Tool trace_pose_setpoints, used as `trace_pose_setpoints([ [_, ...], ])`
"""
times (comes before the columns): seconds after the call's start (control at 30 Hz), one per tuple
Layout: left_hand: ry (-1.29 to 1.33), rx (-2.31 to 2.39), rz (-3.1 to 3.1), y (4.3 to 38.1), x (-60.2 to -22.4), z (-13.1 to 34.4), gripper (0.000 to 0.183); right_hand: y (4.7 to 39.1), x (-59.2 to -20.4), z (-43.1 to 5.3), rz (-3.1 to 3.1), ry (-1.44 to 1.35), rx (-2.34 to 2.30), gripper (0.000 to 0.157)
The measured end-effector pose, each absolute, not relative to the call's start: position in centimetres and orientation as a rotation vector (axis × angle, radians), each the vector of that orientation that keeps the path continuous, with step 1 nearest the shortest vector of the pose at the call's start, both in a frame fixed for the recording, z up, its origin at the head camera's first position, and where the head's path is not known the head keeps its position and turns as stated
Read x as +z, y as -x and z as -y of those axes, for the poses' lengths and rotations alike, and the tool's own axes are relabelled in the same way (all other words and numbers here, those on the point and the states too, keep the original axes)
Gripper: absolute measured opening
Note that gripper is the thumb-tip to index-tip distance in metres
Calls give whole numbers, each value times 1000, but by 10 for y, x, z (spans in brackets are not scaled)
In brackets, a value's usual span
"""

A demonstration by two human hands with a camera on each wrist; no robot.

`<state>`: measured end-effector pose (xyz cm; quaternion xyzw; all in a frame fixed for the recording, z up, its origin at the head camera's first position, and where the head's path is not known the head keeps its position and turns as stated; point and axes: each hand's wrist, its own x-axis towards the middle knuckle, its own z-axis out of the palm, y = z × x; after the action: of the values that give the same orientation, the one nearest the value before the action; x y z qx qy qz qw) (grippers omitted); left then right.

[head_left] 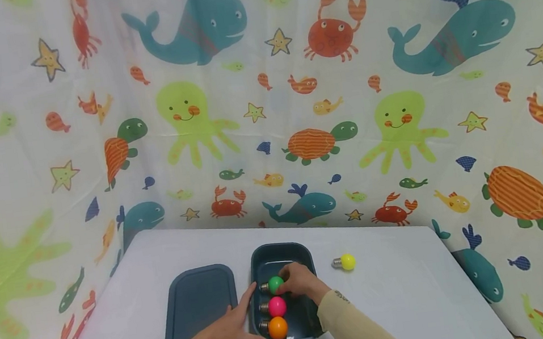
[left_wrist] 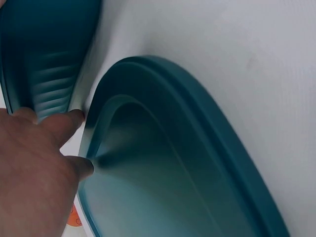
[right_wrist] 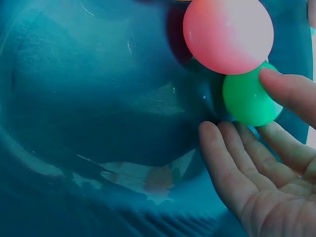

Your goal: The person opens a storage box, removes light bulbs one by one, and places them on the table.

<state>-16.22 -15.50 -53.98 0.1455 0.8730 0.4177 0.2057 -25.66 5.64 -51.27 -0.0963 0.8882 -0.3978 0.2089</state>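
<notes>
My right hand point(head_left: 303, 281) reaches into the dark blue container point(head_left: 299, 320) and pinches a green light bulb point(head_left: 276, 284) between thumb and fingertips. In the right wrist view the thumb is on one side of the green bulb point(right_wrist: 247, 98), a finger on the other, and the remaining fingers extend loosely. Beside it in the container lie a pink bulb point(head_left: 277, 307) and an orange bulb point(head_left: 278, 328), screw bases pointing left. My left hand point(head_left: 228, 331), fingers extended and thumb spread, is against the container's left side and near corner.
A flat dark blue lid point(head_left: 201, 302) lies left of the container, partly under my left forearm. On the white table point(head_left: 395, 290) right of the container is a yellow bulb point(head_left: 348, 262). A curtain point(head_left: 273, 181) printed with sea animals hangs behind the table.
</notes>
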Motion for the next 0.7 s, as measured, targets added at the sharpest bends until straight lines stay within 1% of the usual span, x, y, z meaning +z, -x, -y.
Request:
trace_pose_setpoints([
  [0.47, -412, 1172, -2426, 163, -538, 155, 121, 260, -511, -60, -2469, 243, -1136, 35],
  [0.7, -404, 1163, -2427, 163, -538, 157, 122, 262, -503, -67, -2450, 254, -1205, 37],
])
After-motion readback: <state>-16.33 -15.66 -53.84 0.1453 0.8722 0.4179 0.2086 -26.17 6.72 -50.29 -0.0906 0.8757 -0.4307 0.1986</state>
